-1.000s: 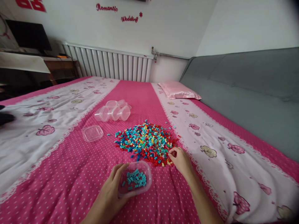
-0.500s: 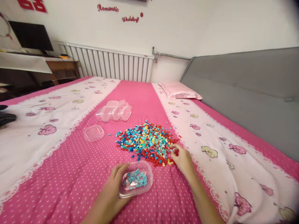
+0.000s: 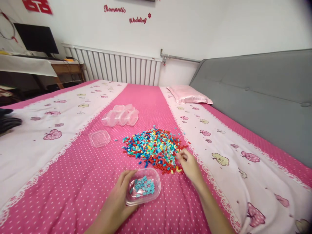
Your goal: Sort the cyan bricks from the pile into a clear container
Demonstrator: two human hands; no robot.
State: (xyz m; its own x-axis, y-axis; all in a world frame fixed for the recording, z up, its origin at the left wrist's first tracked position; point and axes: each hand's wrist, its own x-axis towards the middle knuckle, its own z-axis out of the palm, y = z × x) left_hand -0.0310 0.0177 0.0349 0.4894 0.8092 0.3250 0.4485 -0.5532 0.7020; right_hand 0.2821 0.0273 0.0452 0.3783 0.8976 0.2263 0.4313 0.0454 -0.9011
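My left hand (image 3: pixel 123 191) grips the left side of a clear plastic container (image 3: pixel 157 191), fingers over its rim and thumb along the near edge. Inside lie several light-blue building bricks (image 3: pixel 145 186). A wide pile of small building bricks (image 3: pixel 153 146) in red, blue, turquoise and yellow is spread on the bed just beyond the container. At the pile's right edge my right hand (image 3: pixel 189 164) has its thumb and fingertips pinched together against the bricks. Whatever sits between those fingertips is too small to make out.
A clear lid (image 3: pixel 99 138) rests on the pink bedspread (image 3: pixel 73 182), left of the pile. Behind it stand several more clear containers (image 3: pixel 120 116). A pink pillow (image 3: pixel 188 94) lies by the grey headboard (image 3: pixel 255 84). Something black (image 3: pixel 9 122) is at the far left.
My right hand's fingers have closed together at the pile's right edge and shifted slightly. My left hand still holds the container. The whole view has moved a little.
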